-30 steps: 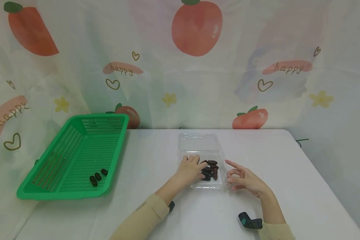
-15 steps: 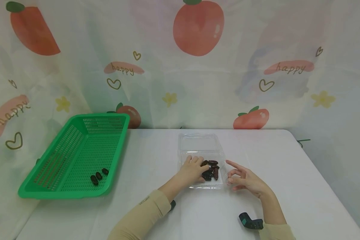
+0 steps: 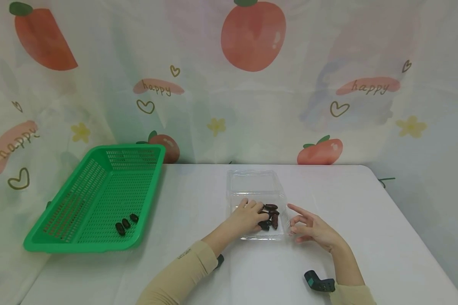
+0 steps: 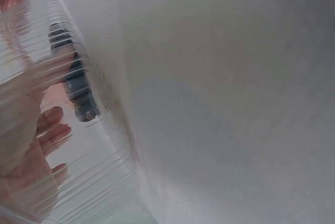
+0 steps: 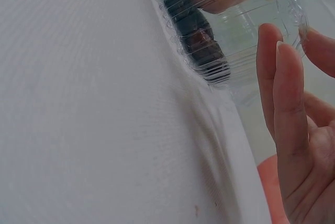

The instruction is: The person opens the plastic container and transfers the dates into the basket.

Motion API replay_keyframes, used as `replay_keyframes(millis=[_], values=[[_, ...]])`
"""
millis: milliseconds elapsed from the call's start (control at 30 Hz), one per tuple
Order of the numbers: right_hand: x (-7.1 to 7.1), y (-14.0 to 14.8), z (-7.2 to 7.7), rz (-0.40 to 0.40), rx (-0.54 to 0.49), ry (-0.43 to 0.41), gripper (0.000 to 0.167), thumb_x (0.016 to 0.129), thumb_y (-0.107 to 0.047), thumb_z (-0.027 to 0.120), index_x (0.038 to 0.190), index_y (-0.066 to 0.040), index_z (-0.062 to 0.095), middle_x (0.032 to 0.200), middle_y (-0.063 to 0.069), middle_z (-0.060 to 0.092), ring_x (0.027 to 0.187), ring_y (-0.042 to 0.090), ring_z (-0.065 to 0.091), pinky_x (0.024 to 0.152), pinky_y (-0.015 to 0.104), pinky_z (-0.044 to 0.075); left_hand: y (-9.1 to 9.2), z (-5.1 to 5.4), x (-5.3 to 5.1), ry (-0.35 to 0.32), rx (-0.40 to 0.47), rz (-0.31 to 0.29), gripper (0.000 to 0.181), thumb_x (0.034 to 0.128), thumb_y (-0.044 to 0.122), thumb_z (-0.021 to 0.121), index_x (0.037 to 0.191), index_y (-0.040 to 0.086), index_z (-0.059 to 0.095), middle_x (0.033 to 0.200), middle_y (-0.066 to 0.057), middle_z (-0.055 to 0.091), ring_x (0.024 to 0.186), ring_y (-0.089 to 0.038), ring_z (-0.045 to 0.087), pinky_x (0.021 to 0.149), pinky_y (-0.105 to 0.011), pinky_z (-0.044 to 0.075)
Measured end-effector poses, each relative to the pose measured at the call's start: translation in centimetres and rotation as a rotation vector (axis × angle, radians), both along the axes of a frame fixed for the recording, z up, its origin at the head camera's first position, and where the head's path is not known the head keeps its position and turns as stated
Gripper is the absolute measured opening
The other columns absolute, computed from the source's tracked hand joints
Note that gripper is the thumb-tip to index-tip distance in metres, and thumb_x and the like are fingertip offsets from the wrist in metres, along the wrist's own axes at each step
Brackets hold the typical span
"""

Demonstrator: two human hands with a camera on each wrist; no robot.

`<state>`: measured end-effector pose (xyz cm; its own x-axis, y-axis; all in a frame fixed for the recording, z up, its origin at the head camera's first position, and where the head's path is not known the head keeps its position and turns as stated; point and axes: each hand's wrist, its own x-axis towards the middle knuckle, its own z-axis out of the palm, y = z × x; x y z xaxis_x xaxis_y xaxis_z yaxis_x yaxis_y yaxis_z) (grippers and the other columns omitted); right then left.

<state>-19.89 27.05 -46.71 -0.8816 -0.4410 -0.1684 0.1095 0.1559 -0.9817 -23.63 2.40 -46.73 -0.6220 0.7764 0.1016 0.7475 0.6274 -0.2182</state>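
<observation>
A clear plastic clamshell box (image 3: pixel 257 182) stands with its lid folded back, and several dark brown dates (image 3: pixel 275 220) lie in its right part. My left hand (image 3: pixel 246 218) reaches inside with its fingers spread, the fingertips touching the dates at their left side. Through the ribbed wall in the left wrist view, the thumb side of this hand (image 4: pixel 23 145) meets the row of dates (image 4: pixel 77 85); no date shows between finger and thumb. At the box's right wall, my right hand (image 3: pixel 314 231) holds its index finger out to the rim, the other fingers loosely bent.
A green perforated basket (image 3: pixel 146 203) sits at the left with 3 dates (image 3: pixel 126 223) in its near right corner. The white table (image 3: pixel 198 186) ends at a printed curtain behind. Dark wrist devices (image 3: pixel 319 281) are strapped near both cuffs.
My left hand has shifted a little to the right inside the box, covering more of the dates. The right hand stays where it was. The head view has turned very slightly.
</observation>
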Motion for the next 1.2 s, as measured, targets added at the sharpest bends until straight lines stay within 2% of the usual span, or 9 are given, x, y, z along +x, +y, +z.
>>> replay_keyframes(millis=[300,467,733,1033,1200], values=[[0.06,0.04,0.08,0.005,0.003,0.006,0.073,0.087,-0.006,0.06,0.144,-0.002,0.016,0.092,0.005,0.051,0.077,0.012,0.06,0.065,0.035,0.054,0.13,-0.08,-0.19,-0.015,-0.011,-0.038,0.033,0.078,0.049,0.061,0.108,0.035,0.058,0.119,0.006,0.049,0.107,-0.012,0.046,0.094,-0.034,0.034],[0.07,-0.02,0.16,0.002,0.008,0.008,0.073,0.087,-0.006,0.06,0.144,-0.002,0.016,0.092,0.005,0.052,0.077,0.012,0.06,0.065,0.034,0.054,0.17,-0.19,-0.34,-0.04,-0.023,-0.051,0.033,0.0785,0.05,0.062,0.107,0.035,0.06,0.116,0.007,0.049,0.105,-0.011,0.044,0.093,-0.032,0.032],[0.04,-0.05,0.15,0.004,0.012,0.013,0.072,0.087,-0.006,0.059,0.144,-0.002,0.016,0.092,0.004,0.051,0.077,0.012,0.06,0.065,0.034,0.054,0.13,0.04,-0.43,-0.068,-0.043,-0.051,0.032,0.0808,0.05,0.06,0.107,0.031,0.061,0.121,0.004,0.049,0.111,-0.013,0.044,0.1,-0.039,0.03],[0.12,-0.06,0.08,-0.002,0.008,0.007,0.072,0.087,-0.007,0.059,0.144,-0.003,0.016,0.093,0.004,0.05,0.077,0.012,0.06,0.065,0.034,0.054,0.1,0.16,-0.48,-0.047,-0.016,-0.066,0.026,0.0847,0.046,0.057,0.104,0.03,0.063,0.113,0.007,0.049,0.107,-0.012,0.045,0.101,-0.038,0.03],[0.14,-0.08,0.1,-0.008,0.012,0.004,0.072,0.087,-0.007,0.06,0.144,-0.003,0.017,0.093,0.004,0.05,0.076,0.011,0.06,0.065,0.034,0.054,0.05,0.25,-0.58,-0.046,0.033,-0.056,0.025,0.087,0.044,0.055,0.106,0.029,0.06,0.113,0.007,0.049,0.106,-0.011,0.046,0.101,-0.039,0.031]])
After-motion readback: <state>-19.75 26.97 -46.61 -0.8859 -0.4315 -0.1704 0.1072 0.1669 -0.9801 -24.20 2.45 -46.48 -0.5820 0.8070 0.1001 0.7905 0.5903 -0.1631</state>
